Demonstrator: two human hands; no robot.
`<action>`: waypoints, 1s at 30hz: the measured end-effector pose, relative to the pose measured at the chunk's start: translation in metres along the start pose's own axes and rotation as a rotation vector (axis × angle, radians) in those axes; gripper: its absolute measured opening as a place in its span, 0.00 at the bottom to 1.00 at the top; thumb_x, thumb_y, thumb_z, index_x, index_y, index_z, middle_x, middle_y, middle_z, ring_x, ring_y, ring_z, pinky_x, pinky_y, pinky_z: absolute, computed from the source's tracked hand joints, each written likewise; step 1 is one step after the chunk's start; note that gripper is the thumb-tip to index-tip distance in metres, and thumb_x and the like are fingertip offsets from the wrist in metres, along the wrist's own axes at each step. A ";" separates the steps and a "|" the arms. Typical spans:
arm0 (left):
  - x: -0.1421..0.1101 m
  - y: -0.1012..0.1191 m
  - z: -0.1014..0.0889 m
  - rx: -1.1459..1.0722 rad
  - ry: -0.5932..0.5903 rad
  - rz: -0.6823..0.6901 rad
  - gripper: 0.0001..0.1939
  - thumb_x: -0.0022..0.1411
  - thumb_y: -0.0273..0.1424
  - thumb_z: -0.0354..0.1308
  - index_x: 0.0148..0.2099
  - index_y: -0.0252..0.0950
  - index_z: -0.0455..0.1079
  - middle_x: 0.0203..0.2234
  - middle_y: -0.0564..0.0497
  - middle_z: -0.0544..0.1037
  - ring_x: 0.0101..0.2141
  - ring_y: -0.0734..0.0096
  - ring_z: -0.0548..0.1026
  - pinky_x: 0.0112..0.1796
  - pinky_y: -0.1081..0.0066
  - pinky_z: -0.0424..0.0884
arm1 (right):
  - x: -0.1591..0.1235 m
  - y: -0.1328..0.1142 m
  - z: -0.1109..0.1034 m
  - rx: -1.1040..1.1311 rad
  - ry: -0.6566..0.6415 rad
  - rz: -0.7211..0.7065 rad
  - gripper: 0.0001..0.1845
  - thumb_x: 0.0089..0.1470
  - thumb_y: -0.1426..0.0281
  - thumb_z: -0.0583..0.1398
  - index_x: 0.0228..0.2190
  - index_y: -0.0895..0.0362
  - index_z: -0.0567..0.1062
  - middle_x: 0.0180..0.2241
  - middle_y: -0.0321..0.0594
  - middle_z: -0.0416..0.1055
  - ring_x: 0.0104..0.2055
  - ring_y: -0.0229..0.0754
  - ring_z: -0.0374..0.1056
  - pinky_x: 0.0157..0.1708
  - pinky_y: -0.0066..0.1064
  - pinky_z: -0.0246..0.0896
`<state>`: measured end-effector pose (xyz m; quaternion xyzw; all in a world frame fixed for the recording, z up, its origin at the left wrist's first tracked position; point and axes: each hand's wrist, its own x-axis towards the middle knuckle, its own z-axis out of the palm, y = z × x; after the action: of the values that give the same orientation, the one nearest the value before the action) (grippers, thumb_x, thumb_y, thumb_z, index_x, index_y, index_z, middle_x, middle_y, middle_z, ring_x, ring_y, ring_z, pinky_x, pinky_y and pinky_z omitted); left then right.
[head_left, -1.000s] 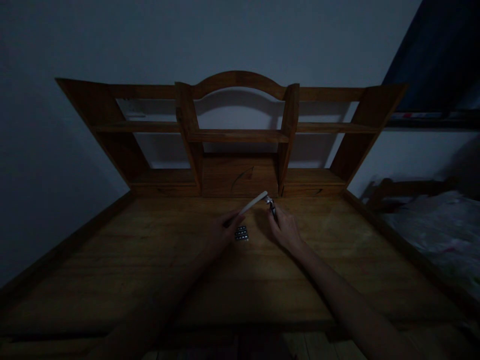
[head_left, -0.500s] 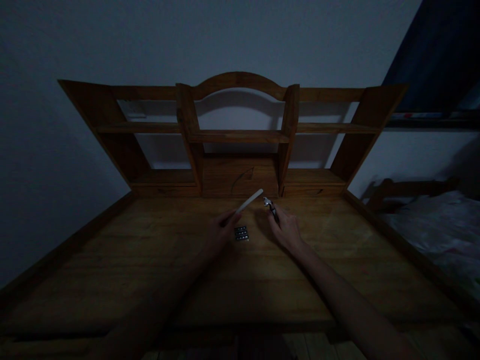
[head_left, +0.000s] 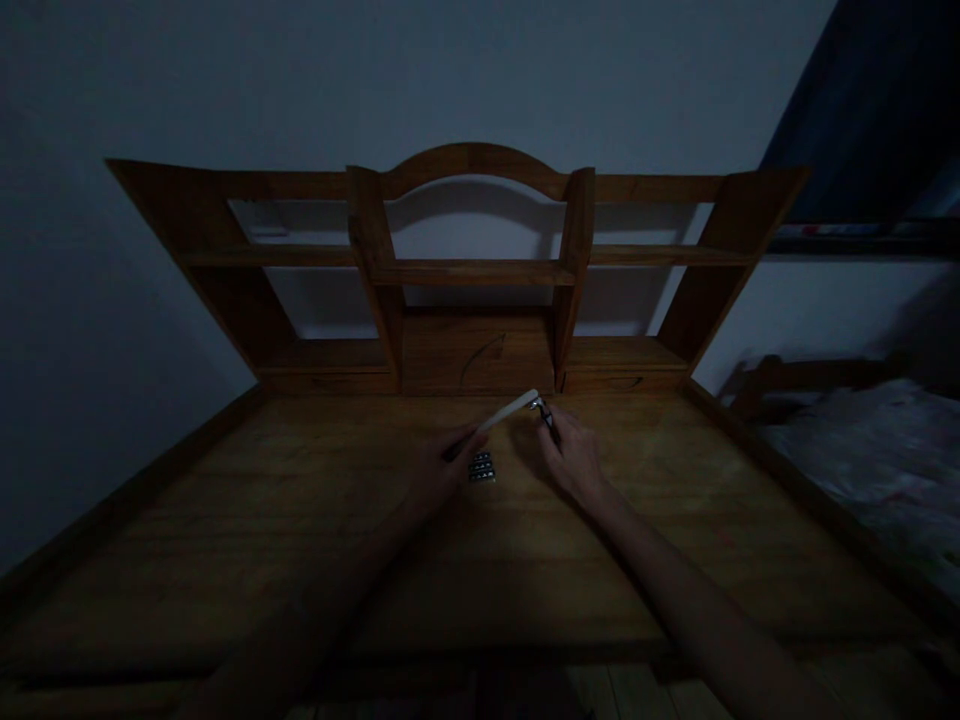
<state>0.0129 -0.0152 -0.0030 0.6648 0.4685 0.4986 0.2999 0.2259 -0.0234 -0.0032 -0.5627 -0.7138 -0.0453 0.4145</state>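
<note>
My left hand (head_left: pixel 439 463) is closed round one end of a slim white stick (head_left: pixel 510 410), which slants up to the right. My right hand (head_left: pixel 571 452) is closed on a small dark tool with a shiny metal head (head_left: pixel 541 409). The stick's far tip touches or nearly touches that metal head. A small dark block with pale marks (head_left: pixel 481 467) lies on the wooden desk (head_left: pixel 300 520) between my hands, just below the stick. The room is very dim.
A wooden hutch with shelves (head_left: pixel 472 270) stands at the back of the desk against a pale wall. A bed with light bedding (head_left: pixel 862 450) lies to the right of the desk, under a dark window area.
The white stick's tip drew away from the metal head half a second ago and has come back against it. Both hands stay in place.
</note>
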 end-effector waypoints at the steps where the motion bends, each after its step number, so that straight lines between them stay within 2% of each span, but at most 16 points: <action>1: 0.000 0.000 0.000 0.007 -0.017 0.001 0.19 0.57 0.45 0.57 0.44 0.38 0.76 0.37 0.49 0.80 0.36 0.63 0.77 0.38 0.67 0.72 | 0.000 0.000 0.000 -0.002 0.000 0.007 0.16 0.58 0.69 0.50 0.45 0.58 0.71 0.40 0.46 0.75 0.41 0.48 0.71 0.41 0.35 0.62; 7: 0.002 -0.001 -0.002 -0.050 0.005 -0.013 0.19 0.58 0.43 0.57 0.46 0.38 0.75 0.42 0.49 0.79 0.42 0.63 0.75 0.44 0.67 0.71 | -0.001 0.000 0.000 0.027 0.015 -0.007 0.18 0.58 0.69 0.50 0.48 0.59 0.70 0.43 0.47 0.73 0.43 0.48 0.70 0.43 0.36 0.62; 12: 0.001 -0.001 -0.001 -0.040 -0.056 -0.027 0.19 0.58 0.44 0.56 0.46 0.39 0.75 0.40 0.50 0.79 0.40 0.62 0.76 0.41 0.67 0.72 | 0.000 -0.002 -0.001 0.049 0.019 0.004 0.18 0.58 0.70 0.49 0.48 0.59 0.70 0.42 0.47 0.74 0.43 0.48 0.70 0.43 0.36 0.62; 18: 0.001 0.002 -0.001 -0.038 0.021 -0.028 0.19 0.57 0.44 0.57 0.44 0.37 0.75 0.39 0.48 0.79 0.40 0.61 0.76 0.42 0.66 0.71 | 0.000 -0.001 -0.001 0.034 0.013 0.007 0.17 0.58 0.69 0.50 0.46 0.58 0.71 0.40 0.48 0.74 0.41 0.48 0.70 0.41 0.36 0.63; 24: 0.001 0.000 0.001 -0.037 -0.027 -0.032 0.19 0.58 0.45 0.55 0.46 0.39 0.75 0.41 0.49 0.79 0.42 0.61 0.75 0.44 0.65 0.70 | -0.001 0.000 0.001 0.013 0.025 0.005 0.18 0.58 0.68 0.49 0.46 0.59 0.70 0.39 0.48 0.74 0.40 0.48 0.70 0.40 0.36 0.62; 30: 0.002 -0.002 0.000 -0.052 -0.010 -0.015 0.19 0.59 0.44 0.54 0.47 0.38 0.74 0.42 0.49 0.78 0.42 0.62 0.75 0.43 0.65 0.70 | -0.001 0.000 0.001 0.019 0.019 0.005 0.18 0.59 0.68 0.49 0.48 0.60 0.70 0.41 0.48 0.74 0.41 0.48 0.71 0.40 0.34 0.62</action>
<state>0.0122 -0.0122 -0.0042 0.6559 0.4586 0.5050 0.3233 0.2252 -0.0236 -0.0044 -0.5603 -0.7087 -0.0428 0.4265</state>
